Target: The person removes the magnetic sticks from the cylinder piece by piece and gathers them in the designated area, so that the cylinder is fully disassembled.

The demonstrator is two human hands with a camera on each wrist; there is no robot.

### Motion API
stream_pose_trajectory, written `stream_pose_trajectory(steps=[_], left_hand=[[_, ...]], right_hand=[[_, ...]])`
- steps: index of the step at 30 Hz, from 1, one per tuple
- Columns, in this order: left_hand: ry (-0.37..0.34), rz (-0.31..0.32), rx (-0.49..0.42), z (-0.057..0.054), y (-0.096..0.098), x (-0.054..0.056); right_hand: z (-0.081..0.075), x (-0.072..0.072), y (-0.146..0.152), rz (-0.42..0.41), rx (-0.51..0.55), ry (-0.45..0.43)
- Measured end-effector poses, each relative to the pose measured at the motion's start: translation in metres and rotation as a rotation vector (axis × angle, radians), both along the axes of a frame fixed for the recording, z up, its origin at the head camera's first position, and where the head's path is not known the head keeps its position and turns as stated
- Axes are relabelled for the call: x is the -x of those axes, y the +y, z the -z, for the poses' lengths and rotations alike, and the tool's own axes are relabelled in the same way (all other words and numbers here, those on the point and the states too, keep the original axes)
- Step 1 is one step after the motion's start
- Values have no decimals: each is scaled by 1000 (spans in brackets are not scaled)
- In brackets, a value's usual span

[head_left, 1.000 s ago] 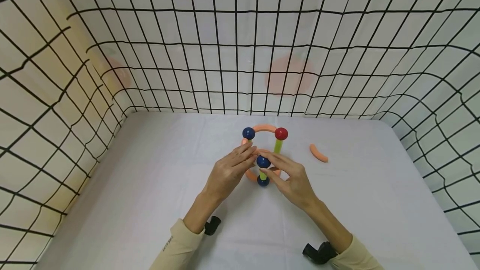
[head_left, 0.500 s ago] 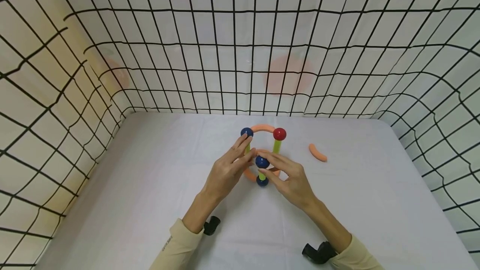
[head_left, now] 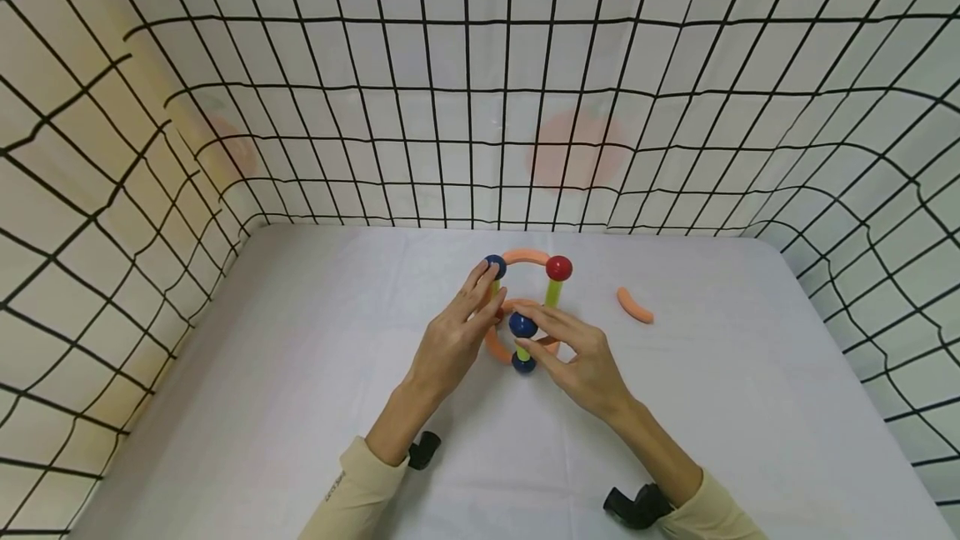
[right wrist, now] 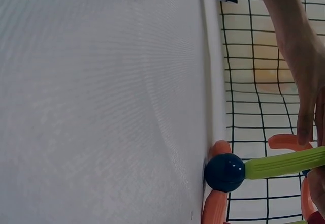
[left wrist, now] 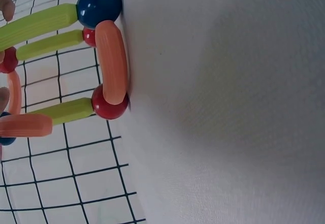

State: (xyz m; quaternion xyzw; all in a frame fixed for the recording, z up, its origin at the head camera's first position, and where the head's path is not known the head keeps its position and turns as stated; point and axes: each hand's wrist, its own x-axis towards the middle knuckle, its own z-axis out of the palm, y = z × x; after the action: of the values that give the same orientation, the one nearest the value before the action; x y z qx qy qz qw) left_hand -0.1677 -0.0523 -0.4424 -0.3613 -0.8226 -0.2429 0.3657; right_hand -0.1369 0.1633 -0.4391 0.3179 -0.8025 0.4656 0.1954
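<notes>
A magnetic stick-and-ball frame stands mid-table, with green upright sticks [head_left: 553, 294], orange curved sticks [head_left: 498, 348] and blue and red balls. My right hand [head_left: 581, 357] pinches the front upper blue ball [head_left: 522, 324], on a green stick [right wrist: 284, 164] above a lower blue ball [right wrist: 225, 172]. My left hand [head_left: 450, 340] is at the back-left blue ball [head_left: 495, 265], fingers over its side, and pinches an orange curved stick [left wrist: 25, 126] there. One end of that stick is visible apart from any ball; the hand partly hides the rest. A red ball [head_left: 558, 268] tops the back-right upright.
A loose orange curved stick [head_left: 635, 307] lies right of the frame. White cloth [head_left: 300, 373] covers the table, bounded by black wire mesh [head_left: 487, 90] at the back and sides. A dark camera mount [head_left: 637, 507] shows at the right wrist.
My left hand's fingers have spread and shifted up and left, onto the back-left blue ball. My right hand keeps its hold on the front upper ball. The frame hardly moves.
</notes>
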Motion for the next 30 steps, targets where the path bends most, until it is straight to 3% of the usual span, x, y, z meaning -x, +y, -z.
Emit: stream_pose_trajectory(steps=[10, 21, 25, 30], left_hand=[[-2, -15, 28, -1, 0, -2], [61, 62, 35, -5, 8, -12], [29, 93, 17, -7, 12, -17], [-51, 138, -73, -4, 18, -22]], right_hand=[[-2, 2, 2, -3, 19, -5], [-4, 6, 7, 23, 48, 34], [-5, 6, 9, 34, 54, 20], [-6, 5, 11, 42, 54, 7]])
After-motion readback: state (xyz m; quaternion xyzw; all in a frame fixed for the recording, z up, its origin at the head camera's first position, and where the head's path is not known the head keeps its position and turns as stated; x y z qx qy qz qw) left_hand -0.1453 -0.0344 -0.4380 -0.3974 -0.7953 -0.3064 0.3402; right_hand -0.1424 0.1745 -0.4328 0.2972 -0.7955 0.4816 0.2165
